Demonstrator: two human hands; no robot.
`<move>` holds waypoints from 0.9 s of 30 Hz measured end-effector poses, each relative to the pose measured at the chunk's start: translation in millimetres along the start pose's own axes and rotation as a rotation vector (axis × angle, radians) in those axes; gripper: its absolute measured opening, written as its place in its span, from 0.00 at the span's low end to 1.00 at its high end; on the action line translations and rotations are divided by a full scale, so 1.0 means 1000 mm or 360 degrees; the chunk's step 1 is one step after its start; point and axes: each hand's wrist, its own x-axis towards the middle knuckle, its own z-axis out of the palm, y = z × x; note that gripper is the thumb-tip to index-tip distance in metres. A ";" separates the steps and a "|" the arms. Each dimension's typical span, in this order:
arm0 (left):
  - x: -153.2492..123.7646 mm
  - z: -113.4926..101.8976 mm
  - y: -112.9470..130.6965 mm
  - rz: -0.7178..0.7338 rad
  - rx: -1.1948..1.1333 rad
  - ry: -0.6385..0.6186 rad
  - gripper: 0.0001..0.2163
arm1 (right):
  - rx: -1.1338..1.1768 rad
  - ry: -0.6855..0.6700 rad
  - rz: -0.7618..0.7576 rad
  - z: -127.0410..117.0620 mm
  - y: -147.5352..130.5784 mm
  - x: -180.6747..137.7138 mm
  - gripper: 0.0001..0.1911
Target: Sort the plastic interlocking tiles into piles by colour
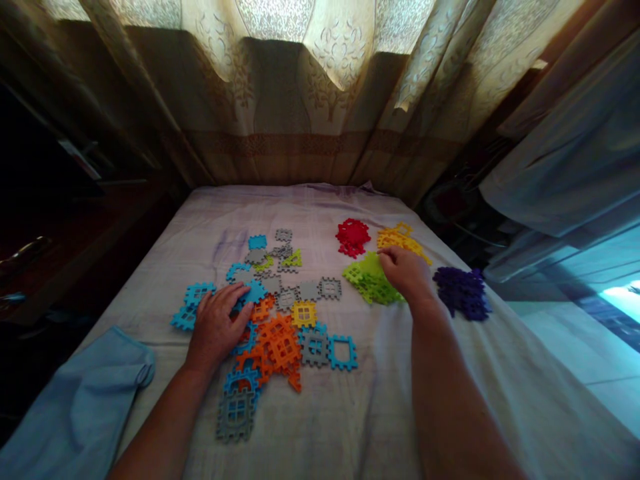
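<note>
Flat plastic interlocking tiles lie on a pale bedsheet [350, 413]. A mixed heap of orange [280, 343], blue, grey and yellow tiles sits left of centre. My left hand [220, 323] rests flat on this heap, fingers spread over a blue tile [256, 292]. Sorted piles lie to the right: red [353, 237], yellow [397, 239], green [370, 280], purple [463, 293]. My right hand [405, 270] is over the green pile, fingers curled together at its top edge; whether they pinch a tile is unclear.
A light blue cloth [85, 407] lies at the bed's left front corner. Patterned curtains [300, 100] hang behind the bed. Dark furniture [60, 227] stands to the left, and a pale drape [565, 153] hangs to the right.
</note>
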 end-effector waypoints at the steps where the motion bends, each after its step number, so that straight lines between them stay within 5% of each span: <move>1: 0.000 0.000 0.000 -0.0004 0.0001 0.0006 0.19 | 0.0001 -0.0006 0.0018 0.000 0.005 0.001 0.17; 18: 0.001 -0.001 0.001 0.0006 -0.0005 0.0011 0.19 | -0.0110 -0.0057 0.0115 0.004 0.010 0.003 0.19; 27: 0.000 0.000 0.001 -0.0012 0.0002 0.0007 0.18 | -0.0078 -0.0030 -0.0290 0.011 -0.035 -0.012 0.17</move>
